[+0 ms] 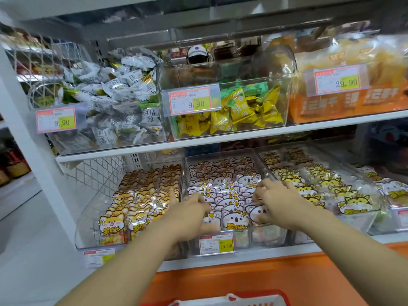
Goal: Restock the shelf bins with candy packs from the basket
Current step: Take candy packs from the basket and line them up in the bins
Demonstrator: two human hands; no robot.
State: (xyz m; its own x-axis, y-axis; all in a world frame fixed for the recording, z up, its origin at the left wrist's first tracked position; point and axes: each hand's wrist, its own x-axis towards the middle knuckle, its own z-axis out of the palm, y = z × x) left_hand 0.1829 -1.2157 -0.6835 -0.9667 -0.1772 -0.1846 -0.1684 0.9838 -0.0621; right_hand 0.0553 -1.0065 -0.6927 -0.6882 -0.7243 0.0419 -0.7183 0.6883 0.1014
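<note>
Both my hands are in the clear middle bin [284, 234] on the lower shelf, among rows of koala candy packs [223, 186]. My left hand [189, 212] lies on the packs at the bin's front left, fingers curled over their tops. My right hand [272, 203] reaches in from the right, and its thumb and fingers pinch the front koala pack [257, 212]. The red basket [231, 298] shows only its rim and handle at the bottom edge; its contents are hidden.
A bin of orange cat packs [141, 195] stands to the left and a bin of yellow cat packs [318, 184] to the right. Upper-shelf bins hold white-wrapped candies [114, 100], yellow candies [231, 111] and orange bags [348, 80]. A price tag [216, 243] hangs below the middle bin.
</note>
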